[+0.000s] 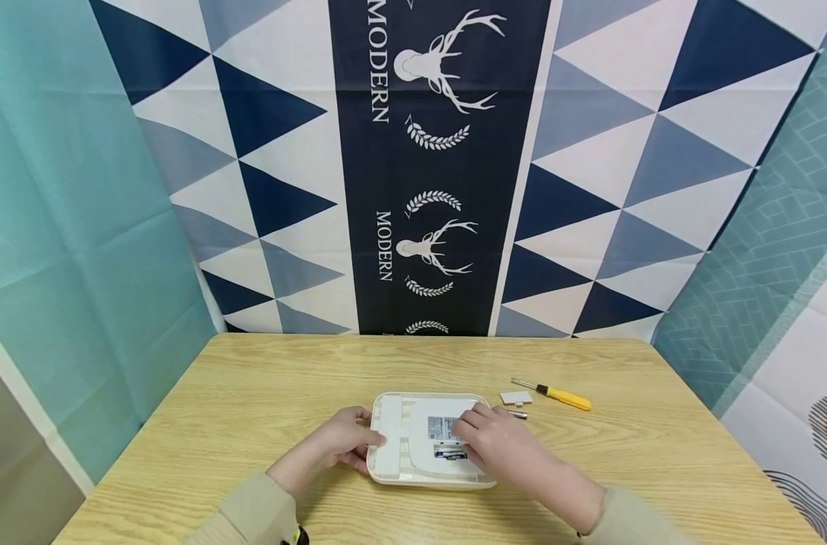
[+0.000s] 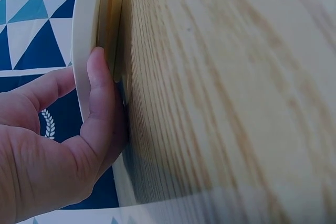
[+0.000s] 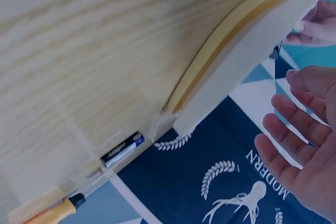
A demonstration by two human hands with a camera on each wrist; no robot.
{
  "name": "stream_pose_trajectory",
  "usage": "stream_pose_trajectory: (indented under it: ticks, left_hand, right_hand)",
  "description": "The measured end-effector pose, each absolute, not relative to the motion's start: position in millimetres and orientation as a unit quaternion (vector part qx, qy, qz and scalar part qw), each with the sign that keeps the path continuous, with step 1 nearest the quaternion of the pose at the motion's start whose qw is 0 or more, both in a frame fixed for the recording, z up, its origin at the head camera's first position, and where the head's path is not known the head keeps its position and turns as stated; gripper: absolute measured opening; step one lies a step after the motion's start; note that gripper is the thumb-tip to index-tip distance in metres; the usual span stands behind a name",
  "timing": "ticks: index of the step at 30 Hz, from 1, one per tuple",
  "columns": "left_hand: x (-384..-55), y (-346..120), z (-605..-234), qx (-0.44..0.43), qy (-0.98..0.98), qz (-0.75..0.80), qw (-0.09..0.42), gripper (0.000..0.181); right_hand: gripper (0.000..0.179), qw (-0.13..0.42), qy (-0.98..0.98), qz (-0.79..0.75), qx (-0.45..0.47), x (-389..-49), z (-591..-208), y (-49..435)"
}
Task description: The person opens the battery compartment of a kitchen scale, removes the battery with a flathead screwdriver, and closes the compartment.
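A white plastic device (image 1: 416, 405), a rounded rectangle, lies on the table with its labelled underside up. Its small battery compartment (image 1: 450, 453) is uncovered, with something dark and silvery inside, perhaps a battery. My left hand (image 1: 348, 439) grips the device's left edge, thumb on top and fingers below; the left wrist view shows this left hand (image 2: 68, 129) close against the rim. My right hand (image 1: 498, 443) is over the device's right side, near the compartment. In the right wrist view the right hand (image 3: 310, 145) has loosely bent, spread fingers with nothing visible between them.
Behind the device's right side lie a small white cover (image 1: 516, 397), a battery (image 3: 123, 149) and a screwdriver (image 1: 569, 398) with a yellow handle. The wooden table (image 1: 284, 371) ends at a patterned curtain (image 1: 427, 166) at the back.
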State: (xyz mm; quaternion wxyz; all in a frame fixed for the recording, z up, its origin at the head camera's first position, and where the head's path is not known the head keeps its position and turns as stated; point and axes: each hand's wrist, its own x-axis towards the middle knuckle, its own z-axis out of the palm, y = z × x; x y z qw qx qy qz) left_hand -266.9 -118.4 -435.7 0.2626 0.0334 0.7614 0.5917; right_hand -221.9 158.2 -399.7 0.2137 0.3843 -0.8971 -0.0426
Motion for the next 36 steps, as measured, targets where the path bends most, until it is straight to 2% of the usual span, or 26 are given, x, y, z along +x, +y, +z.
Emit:
stream_pose_trajectory:
  ticks: [5, 20, 36]
  left_hand:
    - [-267, -119, -435, 0.034, 0.763, 0.590, 0.262, 0.053]
    - [-268, -118, -433, 0.033, 0.767, 0.586, 0.259, 0.051]
    - [-267, -118, -436, 0.031, 0.766, 0.586, 0.262, 0.051]
  right_hand:
    - [0.017, 0.221, -0.889, -0.041, 0.398, -222, -404, 152]
    - [0.011, 0.198, -0.887, -0.047, 0.415, -221, -412, 149]
    - [0.014, 0.226, -0.868, -0.069, 0.438, -222, -418, 149]
